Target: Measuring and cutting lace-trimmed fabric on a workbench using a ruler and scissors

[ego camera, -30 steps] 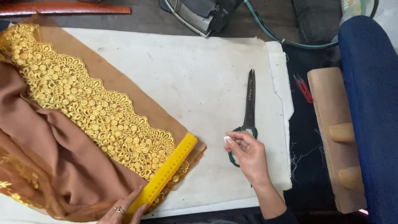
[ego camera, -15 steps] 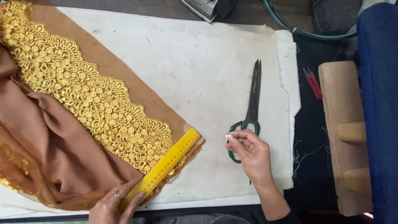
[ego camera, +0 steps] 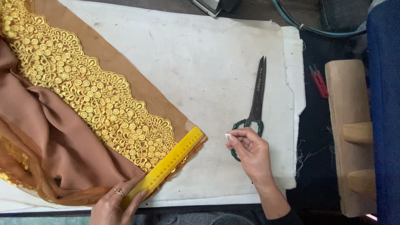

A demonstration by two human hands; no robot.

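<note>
Little has shifted since a moment ago: left hand (ego camera: 111, 204) still presses the yellow ruler (ego camera: 166, 165) flat on brown fabric (ego camera: 62, 141) edged with gold lace (ego camera: 83, 91), while right hand (ego camera: 250, 154) pinches white chalk (ego camera: 228, 136), dark scissors (ego camera: 254, 104) just beyond it on the counter (ego camera: 200, 62).

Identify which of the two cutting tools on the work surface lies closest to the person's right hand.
The large scissors with green handles: their handles lie right beside the right hand, on the white cloth. The small red snips lie farther off, on the dark surface.
</note>
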